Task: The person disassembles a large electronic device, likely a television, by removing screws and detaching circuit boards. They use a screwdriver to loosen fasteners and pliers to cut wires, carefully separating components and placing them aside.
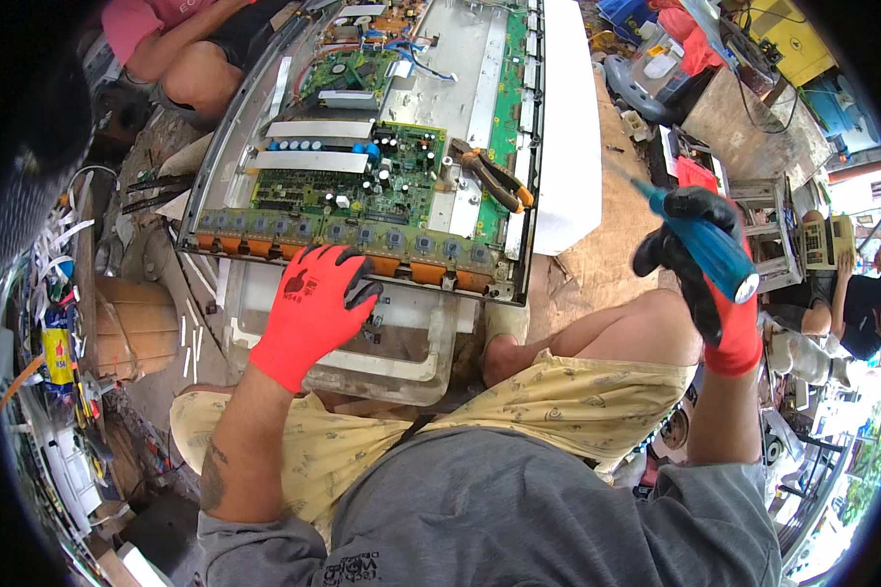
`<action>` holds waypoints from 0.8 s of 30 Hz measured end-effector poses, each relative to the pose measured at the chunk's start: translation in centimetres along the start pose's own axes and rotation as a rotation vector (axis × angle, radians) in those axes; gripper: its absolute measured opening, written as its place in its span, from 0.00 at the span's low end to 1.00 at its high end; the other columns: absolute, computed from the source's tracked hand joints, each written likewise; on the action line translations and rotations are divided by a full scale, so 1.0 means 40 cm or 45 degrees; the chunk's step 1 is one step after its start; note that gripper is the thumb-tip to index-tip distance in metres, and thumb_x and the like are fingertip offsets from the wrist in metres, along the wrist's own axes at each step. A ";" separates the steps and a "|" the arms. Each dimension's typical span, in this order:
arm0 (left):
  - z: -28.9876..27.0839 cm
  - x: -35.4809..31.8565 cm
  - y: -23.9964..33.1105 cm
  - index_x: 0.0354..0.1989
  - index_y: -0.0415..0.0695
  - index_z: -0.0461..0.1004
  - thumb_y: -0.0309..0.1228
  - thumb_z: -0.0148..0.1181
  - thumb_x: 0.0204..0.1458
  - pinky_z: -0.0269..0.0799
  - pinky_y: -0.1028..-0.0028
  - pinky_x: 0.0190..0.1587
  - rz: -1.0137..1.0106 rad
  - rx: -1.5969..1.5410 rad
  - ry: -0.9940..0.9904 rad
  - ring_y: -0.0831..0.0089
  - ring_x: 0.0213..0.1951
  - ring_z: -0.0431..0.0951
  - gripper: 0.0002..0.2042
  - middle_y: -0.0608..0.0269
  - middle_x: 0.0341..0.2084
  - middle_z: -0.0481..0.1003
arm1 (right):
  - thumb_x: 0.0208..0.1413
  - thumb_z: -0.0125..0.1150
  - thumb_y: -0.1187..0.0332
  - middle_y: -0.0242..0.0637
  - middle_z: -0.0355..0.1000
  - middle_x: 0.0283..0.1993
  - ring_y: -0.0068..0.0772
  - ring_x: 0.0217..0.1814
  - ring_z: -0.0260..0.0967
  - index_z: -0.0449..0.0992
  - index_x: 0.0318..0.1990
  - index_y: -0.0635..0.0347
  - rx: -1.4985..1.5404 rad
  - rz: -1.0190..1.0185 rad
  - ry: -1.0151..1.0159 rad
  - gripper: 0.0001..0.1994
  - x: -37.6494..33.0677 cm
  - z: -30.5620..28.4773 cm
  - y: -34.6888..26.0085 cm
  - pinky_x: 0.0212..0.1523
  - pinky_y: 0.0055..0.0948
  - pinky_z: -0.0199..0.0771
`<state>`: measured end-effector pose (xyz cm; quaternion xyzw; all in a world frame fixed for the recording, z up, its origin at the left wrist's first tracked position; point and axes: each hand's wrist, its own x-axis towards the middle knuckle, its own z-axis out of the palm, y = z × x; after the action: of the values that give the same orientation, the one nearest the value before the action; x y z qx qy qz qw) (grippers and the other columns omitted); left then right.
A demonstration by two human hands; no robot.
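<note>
A blue-handled screwdriver (707,240) is sitting in the person's right hand (707,269), well off to the right of the opened flat-screen chassis (362,147), with its thin shaft pointing up and to the left toward the far side. The right hand, in a red glove with black fingers, is wrapping tightly around the translucent blue handle, so its fingers are closed on the tool, and it is hovering above the bare right knee (646,323).

The left hand (313,308), also in a red and black glove, is lying with fingers spread apart on the near edge of the chassis, its fingertips touching the row of orange connectors (264,245) and holding nothing. Just near of that hand, a clear plastic tray (401,377) is resting between the chassis and the person's lap.

Inside the chassis, green circuit boards (362,186) are showing, with white heat-sink strips (313,159) on the left part. A pair of orange-handled pliers (494,176) is lying on the metal back plate at the right of the boards. A white panel (570,127) is lying along the right side of the chassis.

At the far left, another person's bent leg (196,78) is showing beside the chassis. On the left, loose tools (157,191) are lying on the floor.
</note>
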<state>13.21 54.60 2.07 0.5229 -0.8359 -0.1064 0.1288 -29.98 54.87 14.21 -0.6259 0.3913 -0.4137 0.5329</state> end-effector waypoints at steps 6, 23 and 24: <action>0.002 0.010 0.015 0.52 0.43 0.76 0.41 0.68 0.50 0.61 0.55 0.66 -0.058 -0.014 -0.142 0.53 0.58 0.71 0.22 0.53 0.54 0.74 | 0.62 0.52 0.44 0.66 0.65 0.64 0.66 0.61 0.70 0.61 0.67 0.64 0.995 0.364 -0.181 0.36 -0.081 0.050 0.066 0.59 0.57 0.72; 0.051 0.034 0.032 0.65 0.43 0.66 0.45 0.70 0.47 0.56 0.53 0.69 -0.109 0.265 -0.175 0.51 0.66 0.64 0.37 0.48 0.65 0.64 | 0.51 0.68 0.69 0.44 0.80 0.40 0.45 0.43 0.78 0.79 0.49 0.57 -1.090 0.423 -0.556 0.16 -0.039 -0.095 0.088 0.46 0.38 0.76; 0.052 0.035 0.031 0.64 0.42 0.67 0.43 0.71 0.46 0.57 0.54 0.69 -0.119 0.240 -0.183 0.51 0.66 0.64 0.37 0.48 0.65 0.65 | 0.50 0.68 0.69 0.44 0.80 0.40 0.45 0.43 0.78 0.79 0.48 0.57 -1.089 0.424 -0.588 0.16 -0.036 -0.095 0.096 0.46 0.38 0.76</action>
<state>10.90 53.94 0.64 0.5620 -0.8240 -0.0703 0.0138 -34.24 54.41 10.59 -0.7921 0.4921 0.0228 0.3605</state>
